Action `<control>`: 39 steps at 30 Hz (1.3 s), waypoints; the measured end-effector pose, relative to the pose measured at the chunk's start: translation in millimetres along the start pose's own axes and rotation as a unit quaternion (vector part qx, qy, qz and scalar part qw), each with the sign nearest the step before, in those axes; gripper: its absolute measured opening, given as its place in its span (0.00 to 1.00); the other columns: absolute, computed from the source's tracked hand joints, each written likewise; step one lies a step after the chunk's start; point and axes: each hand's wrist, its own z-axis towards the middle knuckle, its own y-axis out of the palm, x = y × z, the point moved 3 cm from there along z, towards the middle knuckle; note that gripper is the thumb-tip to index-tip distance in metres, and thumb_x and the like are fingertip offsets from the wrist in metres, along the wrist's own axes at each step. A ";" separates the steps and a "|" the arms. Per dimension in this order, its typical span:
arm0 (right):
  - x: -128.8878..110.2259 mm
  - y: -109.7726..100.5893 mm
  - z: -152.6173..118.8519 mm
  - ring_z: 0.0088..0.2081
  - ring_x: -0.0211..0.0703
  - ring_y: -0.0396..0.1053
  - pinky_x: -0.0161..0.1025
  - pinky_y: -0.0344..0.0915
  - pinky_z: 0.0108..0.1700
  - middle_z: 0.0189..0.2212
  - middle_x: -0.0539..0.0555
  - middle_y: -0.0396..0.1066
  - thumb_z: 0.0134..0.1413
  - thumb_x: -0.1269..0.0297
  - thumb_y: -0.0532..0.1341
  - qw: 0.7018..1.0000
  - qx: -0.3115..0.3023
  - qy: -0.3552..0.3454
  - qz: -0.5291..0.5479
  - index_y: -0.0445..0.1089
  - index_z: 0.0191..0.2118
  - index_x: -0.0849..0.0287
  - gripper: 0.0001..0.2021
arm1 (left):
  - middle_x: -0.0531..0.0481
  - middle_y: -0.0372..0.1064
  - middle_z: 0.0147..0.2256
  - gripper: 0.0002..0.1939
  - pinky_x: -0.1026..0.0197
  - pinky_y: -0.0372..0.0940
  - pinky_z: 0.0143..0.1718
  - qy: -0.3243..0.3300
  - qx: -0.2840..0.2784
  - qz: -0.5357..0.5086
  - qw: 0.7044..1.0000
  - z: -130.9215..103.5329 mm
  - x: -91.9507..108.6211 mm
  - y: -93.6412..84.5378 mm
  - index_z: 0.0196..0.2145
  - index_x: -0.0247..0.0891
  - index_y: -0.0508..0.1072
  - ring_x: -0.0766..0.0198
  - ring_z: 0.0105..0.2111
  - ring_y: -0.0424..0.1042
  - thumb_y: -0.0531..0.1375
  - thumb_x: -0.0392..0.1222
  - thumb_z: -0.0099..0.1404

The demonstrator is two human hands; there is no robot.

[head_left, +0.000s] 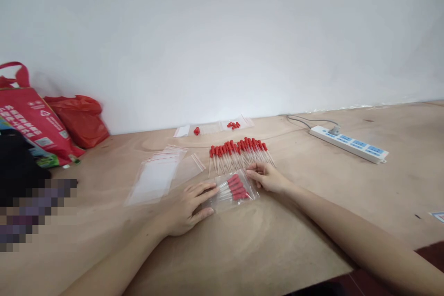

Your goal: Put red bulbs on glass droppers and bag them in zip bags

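Observation:
A clear zip bag (225, 199) lies flat on the wooden table, with several red-tipped sticks (237, 187) inside. On its left end rests my left hand (190, 206), fingers spread. My right hand (266, 177) is at the bag's upper right corner, thumb and fingers closed together at its edge. Just behind the bag, a row of more red-capped sticks (239, 151) lies side by side, tips pointing away. To the left, a stack of clear bags (156, 173) overlaps on the table.
Near the wall are small bags with loose red caps (233, 125). A white power strip (348, 143) with a plugged-in cable lies at the right. A red printed bag (38, 125) and a red plastic bag (81, 118) stand at the left of the table (294, 249).

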 end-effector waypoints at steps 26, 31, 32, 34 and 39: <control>-2.1 -59.8 19.3 0.20 0.33 0.63 0.32 0.62 0.22 0.21 0.45 0.65 0.40 0.55 0.63 0.931 0.211 -0.066 0.291 0.58 0.26 0.57 0.15 | 0.31 0.61 0.48 0.29 0.49 0.55 0.49 -0.417 0.144 0.239 0.865 -26.0 -87.1 -28.4 0.49 0.24 0.64 0.44 0.51 0.57 0.43 0.51 0.61; 21.4 -103.4 25.8 0.23 0.33 0.65 0.32 0.65 0.23 0.24 0.47 0.65 0.47 0.59 0.57 0.886 0.390 -0.065 0.242 0.57 0.29 0.56 0.09 | 0.31 0.66 0.38 0.29 0.52 0.60 0.42 -0.448 0.041 0.214 0.867 -30.8 -97.2 -25.5 0.40 0.23 0.68 0.45 0.42 0.66 0.39 0.52 0.62; 26.1 -109.4 26.1 0.23 0.34 0.66 0.32 0.66 0.24 0.25 0.47 0.65 0.47 0.59 0.56 0.879 0.416 -0.057 0.226 0.56 0.29 0.56 0.08 | 0.31 0.66 0.38 0.27 0.52 0.60 0.42 -0.441 0.037 0.218 0.870 -30.2 -97.6 -24.7 0.39 0.25 0.68 0.46 0.42 0.66 0.39 0.49 0.62; 33.4 -117.6 27.4 0.24 0.34 0.67 0.33 0.66 0.25 0.26 0.48 0.66 0.49 0.59 0.54 0.880 0.442 -0.028 0.173 0.56 0.30 0.56 0.07 | 0.33 0.67 0.37 0.24 0.52 0.60 0.42 -0.428 0.035 0.226 0.874 -29.2 -98.4 -23.8 0.37 0.26 0.69 0.47 0.41 0.66 0.38 0.44 0.62; 38.9 -126.5 29.8 0.28 0.42 0.68 0.38 0.66 0.28 0.28 0.56 0.67 0.49 0.61 0.53 0.904 0.423 0.049 0.034 0.61 0.32 0.60 0.08 | 0.35 0.68 0.36 0.23 0.53 0.61 0.40 -0.420 0.038 0.221 0.879 -30.6 -100.2 -26.2 0.38 0.28 0.69 0.50 0.39 0.68 0.36 0.38 0.63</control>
